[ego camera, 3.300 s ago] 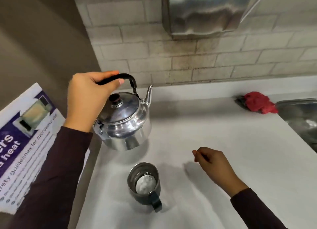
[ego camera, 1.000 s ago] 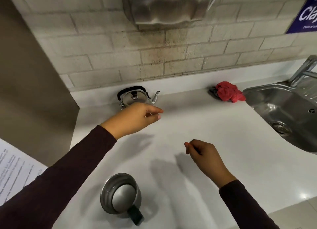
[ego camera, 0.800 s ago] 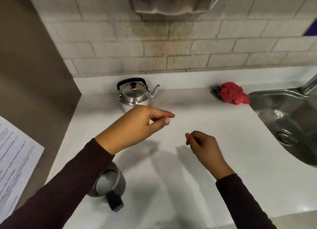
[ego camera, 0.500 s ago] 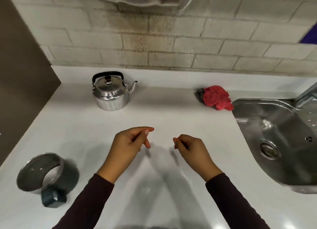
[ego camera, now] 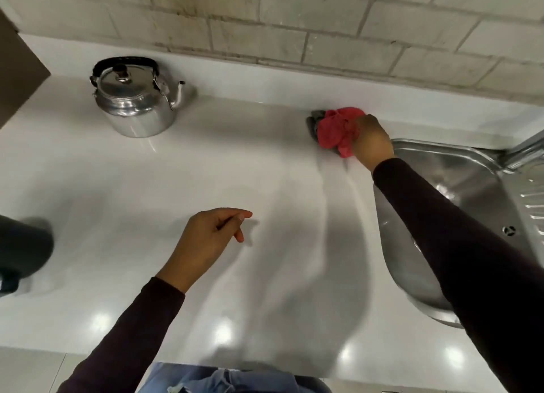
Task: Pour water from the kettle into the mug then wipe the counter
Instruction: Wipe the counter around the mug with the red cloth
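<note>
The steel kettle [ego camera: 134,99] with a black handle stands upright at the back left of the white counter [ego camera: 182,169]. The dark mug [ego camera: 20,251] is cut off by the left edge. A crumpled red cloth [ego camera: 335,130] lies at the back of the counter beside the sink. My right hand [ego camera: 371,141] is closed on the cloth's right side. My left hand [ego camera: 210,239] hovers over the middle of the counter, holding nothing, fingers loosely curled with the index finger extended.
A steel sink [ego camera: 459,216] with a tap [ego camera: 527,151] fills the right side, under my right arm. A tiled wall [ego camera: 294,27] backs the counter. A brown panel [ego camera: 17,74] stands at the far left.
My right hand reached from the counter's middle to the back and closed on the red cloth. My left hand stayed over the middle. The view shifted right, so the mug slid to the left edge.
</note>
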{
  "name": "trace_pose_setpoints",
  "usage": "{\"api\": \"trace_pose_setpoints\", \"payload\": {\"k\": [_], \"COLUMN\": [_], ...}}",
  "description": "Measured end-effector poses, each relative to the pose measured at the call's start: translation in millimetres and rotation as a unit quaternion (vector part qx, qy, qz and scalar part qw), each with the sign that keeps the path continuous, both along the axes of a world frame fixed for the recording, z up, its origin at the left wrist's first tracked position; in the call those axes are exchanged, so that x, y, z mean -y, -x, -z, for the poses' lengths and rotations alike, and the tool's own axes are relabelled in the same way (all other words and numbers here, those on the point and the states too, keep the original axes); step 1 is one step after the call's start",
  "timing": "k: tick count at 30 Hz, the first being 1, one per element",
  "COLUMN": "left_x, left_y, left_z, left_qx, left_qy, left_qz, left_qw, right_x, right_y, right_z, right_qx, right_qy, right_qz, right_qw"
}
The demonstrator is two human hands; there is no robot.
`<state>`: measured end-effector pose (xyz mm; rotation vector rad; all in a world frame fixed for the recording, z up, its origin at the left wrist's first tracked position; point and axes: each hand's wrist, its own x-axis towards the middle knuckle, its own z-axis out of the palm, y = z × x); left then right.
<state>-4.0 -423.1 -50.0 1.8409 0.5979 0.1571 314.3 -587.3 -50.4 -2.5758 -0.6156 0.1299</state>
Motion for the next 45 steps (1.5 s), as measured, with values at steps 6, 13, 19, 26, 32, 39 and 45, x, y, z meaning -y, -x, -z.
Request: {"api": "trace_pose_setpoints", "payload": {"k": [6,13,19,26,32,39,45], "left_x": [7,-1,-21,-72,-132,-192,-234], "left_y": [1,7,21,65,120,183,230], "left_z": [0,-5,-20,-52,-79,-81,-68], "left_qx": [-0.021,-0.015,0.011,0.052,0.103,0.128,0.124], "left_qy": [-0.005,-0.006,0.000,-0.031,-0.048,-0.063,-0.062], "left_qz": [-0.017,-0.037,-0.053,-0.053,-0.068,-0.087,-0.100], "left_qw": [1.000,0.999,0.999,0.997,0.991,0.986,0.985], "right_x": [-1,3,-15,-68,-123,-163,-170], "right_y": [-28,-26,32,156,242,315,364], "right_z": [15,2,-54,-126,-145,-81,-1], "right_qx": [0.008,0.071,0.151,0.177,0.112,-0.050,0.055], "right_qy": [0.045,0.152,-0.229,-0.431,-0.488,-0.464,-0.024], "right_qz": [0.010,0.037,0.078,-0.005,-0.058,-0.006,0.030], "right_qw": [0.999,0.985,0.958,0.885,0.864,0.884,0.998]}}
